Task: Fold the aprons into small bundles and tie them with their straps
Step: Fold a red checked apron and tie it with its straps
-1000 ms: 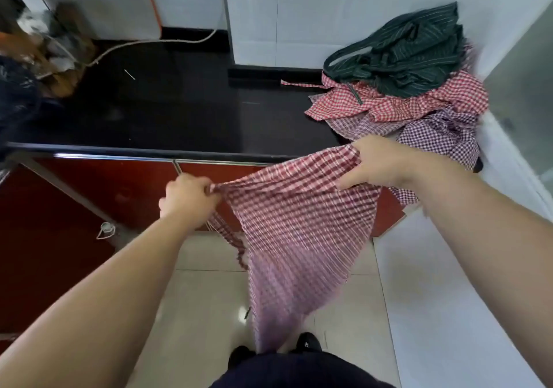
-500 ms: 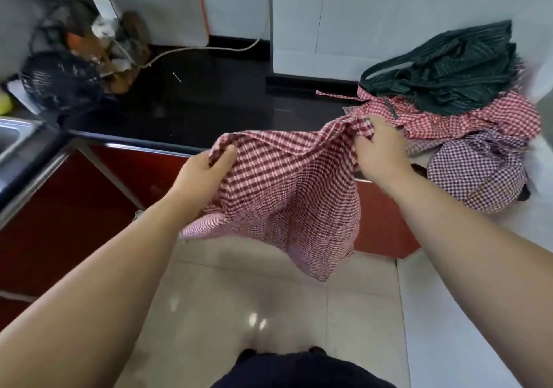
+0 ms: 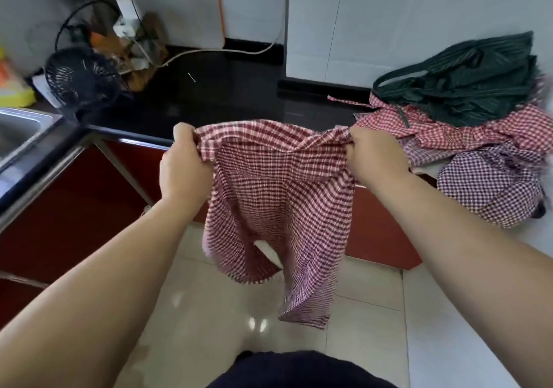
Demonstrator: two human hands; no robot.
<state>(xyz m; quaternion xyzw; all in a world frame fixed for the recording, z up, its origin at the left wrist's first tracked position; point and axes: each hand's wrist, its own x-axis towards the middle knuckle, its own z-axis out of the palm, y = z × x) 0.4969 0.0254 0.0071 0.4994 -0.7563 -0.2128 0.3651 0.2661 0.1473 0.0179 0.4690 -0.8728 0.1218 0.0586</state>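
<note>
Now both arms reach forward, nearly straight, with the left hand (image 3: 184,163) and the right hand (image 3: 374,154) raised level with each other in front of the counter's edge, backs toward the camera. Each hand is fisted on the top hem of a red-and-white checked cotton apron (image 3: 278,196). The left bunches one corner with its fingers curled over it, and the right grips the other corner at 3 o'clock from it. The hem runs between them with a slight sag and a fold near the right fist. Half a second ago the left hand sat lower and the apron's lower part was flung up toward 8 o'clock; the hand has since risen level with the right, and the cloth has dropped. The apron hangs free above the pale glossy tiled floor (image 3: 209,312), wrinkled and doubled over itself, its longest tail ending at 5 o'clock below the hands. Beyond the hands at 12 o'clock lies the black polished stone countertop (image 3: 239,94). At 2 o'clock from the right hand a heap rests on the counter's end: a dark green striped apron (image 3: 466,88) on top, a red gingham apron (image 3: 449,130) under it, and a purple checked apron (image 3: 490,184) drooping over the edge. At 10 o'clock from the left hand stands a small black wire-caged fan (image 3: 79,77), with a steel sink (image 3: 18,130) at 9 o'clock.
</note>
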